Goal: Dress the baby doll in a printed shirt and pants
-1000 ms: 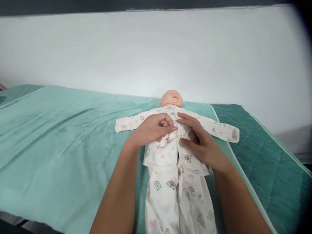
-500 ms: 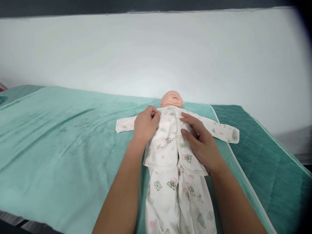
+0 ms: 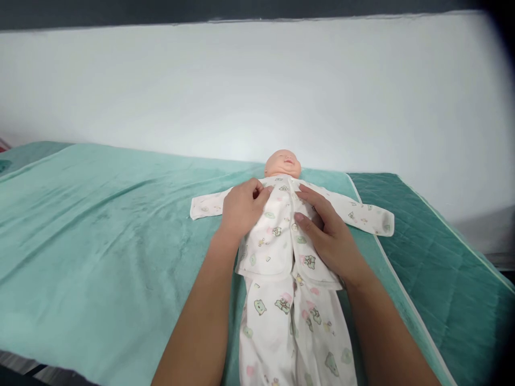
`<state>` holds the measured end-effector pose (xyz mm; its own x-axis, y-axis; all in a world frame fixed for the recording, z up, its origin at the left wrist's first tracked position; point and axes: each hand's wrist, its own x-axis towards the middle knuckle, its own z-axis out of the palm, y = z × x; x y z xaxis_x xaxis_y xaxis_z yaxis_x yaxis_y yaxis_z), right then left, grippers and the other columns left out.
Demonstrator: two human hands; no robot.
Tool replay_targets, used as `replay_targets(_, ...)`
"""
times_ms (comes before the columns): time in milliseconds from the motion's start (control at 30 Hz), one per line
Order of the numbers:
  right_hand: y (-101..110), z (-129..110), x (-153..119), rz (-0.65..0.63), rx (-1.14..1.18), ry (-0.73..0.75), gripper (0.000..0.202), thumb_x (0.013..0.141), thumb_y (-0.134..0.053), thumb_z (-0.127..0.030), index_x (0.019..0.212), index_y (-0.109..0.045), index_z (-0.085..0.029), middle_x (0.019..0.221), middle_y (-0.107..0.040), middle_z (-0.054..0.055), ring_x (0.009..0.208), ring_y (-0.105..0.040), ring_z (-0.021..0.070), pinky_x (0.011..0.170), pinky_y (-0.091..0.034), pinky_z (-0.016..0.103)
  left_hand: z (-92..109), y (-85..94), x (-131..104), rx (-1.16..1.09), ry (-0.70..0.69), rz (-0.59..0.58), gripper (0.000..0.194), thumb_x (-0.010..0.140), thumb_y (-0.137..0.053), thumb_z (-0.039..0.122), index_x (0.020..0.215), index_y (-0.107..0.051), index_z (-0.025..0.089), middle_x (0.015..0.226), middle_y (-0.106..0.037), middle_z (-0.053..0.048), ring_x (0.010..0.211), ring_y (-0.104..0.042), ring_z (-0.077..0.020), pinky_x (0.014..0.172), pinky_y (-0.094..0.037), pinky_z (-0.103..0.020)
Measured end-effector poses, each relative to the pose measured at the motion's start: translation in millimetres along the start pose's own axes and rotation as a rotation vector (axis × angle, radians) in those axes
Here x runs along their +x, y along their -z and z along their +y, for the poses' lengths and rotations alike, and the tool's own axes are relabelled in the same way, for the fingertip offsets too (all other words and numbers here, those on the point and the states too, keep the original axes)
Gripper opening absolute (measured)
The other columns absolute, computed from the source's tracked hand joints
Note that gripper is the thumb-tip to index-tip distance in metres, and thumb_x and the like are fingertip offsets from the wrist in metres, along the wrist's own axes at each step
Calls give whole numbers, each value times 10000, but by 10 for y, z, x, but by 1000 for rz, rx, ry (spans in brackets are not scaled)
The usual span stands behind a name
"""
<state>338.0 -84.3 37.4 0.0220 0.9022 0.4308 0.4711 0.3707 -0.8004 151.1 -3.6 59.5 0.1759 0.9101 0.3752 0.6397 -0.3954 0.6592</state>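
Observation:
A baby doll (image 3: 282, 163) lies on its back, its bald head toward the wall. It wears a white long-sleeved shirt (image 3: 267, 241) with small animal prints, and matching trousers (image 3: 269, 332). The shirt's sleeves are spread out to both sides. My left hand (image 3: 242, 208) rests on the left side of the shirt's chest, fingers loosely bent, thumb apart from them and nothing visibly gripped. On the right side of the chest lies my right hand (image 3: 328, 230), fingers and thumb apart, fingertips near the front opening. Parts of the shirt under both hands are hidden.
A light green sheet (image 3: 100, 241) spreads under the doll. To the right, a darker green quilted cover (image 3: 442, 268) shows beyond the sheet's pale edge. A white wall (image 3: 241, 86) stands right behind the bed.
My left hand has shifted slightly inward on the chest, its thumb now closer to the shirt's middle. My right hand has moved a little toward the front opening. The doll lies still.

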Motion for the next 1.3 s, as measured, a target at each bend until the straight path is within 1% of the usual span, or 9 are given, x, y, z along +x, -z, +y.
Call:
replay_targets(100,-6,4,-3,11,-12,8,395,964,-590,-414,1349,-540,-345,1538,-424,-6,1420,-387,233,1199,-324,471,65,-31,4,-96,-161,57,266,989,-455,389,953,-645,207,1067,-693,-48,1040,-606,-188,901,-460,-306)
replay_targets(167,-10,10,-1,9,-25,27,413,968,-586,-413,1368,-524,-338,1542,-419,-1,1427,-378,230,1204,-314,464,110,-55,8,-188,-294,-8,312,1025,-382,347,1166,-632,226,1323,-629,-41,1284,-519,-179,1086,-399,-324)
replay_targets(267,-12,19,2,-11,-59,71,446,974,-578,-414,1405,-489,-338,1558,-392,-2,1447,-347,226,1218,-289,458,144,-89,13,-198,-368,-160,388,1048,-323,343,1345,-560,267,1467,-540,16,1455,-357,-165,1201,-303,-347)
replay_targets(500,-4,23,8,-34,-102,75,461,986,-554,-428,1430,-456,-349,1555,-394,-3,1429,-370,229,1209,-305,472,140,-104,14,-124,-307,-146,386,1044,-350,360,1312,-594,227,1368,-621,-14,1312,-504,-173,1141,-384,-344)
replay_targets(767,-1,-3,12,-25,-26,45,464,974,-569,-457,1414,-486,-338,1544,-416,4,1435,-366,221,1215,-293,438,153,-98,0,-129,-289,-141,361,1035,-387,355,1303,-595,231,1357,-627,-13,1282,-523,-175,1120,-398,-344)
replay_targets(933,56,-5,151,-3,-32,-33,460,989,-516,-505,1414,-501,-330,1497,-469,17,1401,-404,229,1180,-339,430,128,-104,-6,-143,-297,-127,348,1031,-396,327,1296,-602,230,1345,-634,-16,1273,-530,-175,1119,-396,-344)
replay_targets(1033,65,32,276,-39,-81,-12,460,992,-491,-537,1391,-532,-312,1443,-524,37,1362,-444,242,1175,-334,444,115,-109,-10,-162,-292,-114,345,1029,-402,321,1294,-607,239,1343,-634,-15,1276,-526,-181,1115,-399,-352)
replay_targets(1167,36,56,333,-101,-28,-46,468,991,-480,-551,1398,-527,-324,1482,-493,24,1386,-421,240,1184,-323,443,105,-162,-3,-205,-294,-97,336,1020,-426,331,1285,-616,249,1334,-640,-13,1267,-538,-186,1106,-411,-357)
replay_targets(1300,77,123,228,-2,-3,-76,475,987,-461,-562,1404,-519,-342,1480,-495,2,1381,-436,236,1179,-341,446,-63,-198,-53,-239,-264,84,331,1020,-413,324,1259,-619,225,1300,-656,-35,1223,-575,-175,1086,-442,-342)
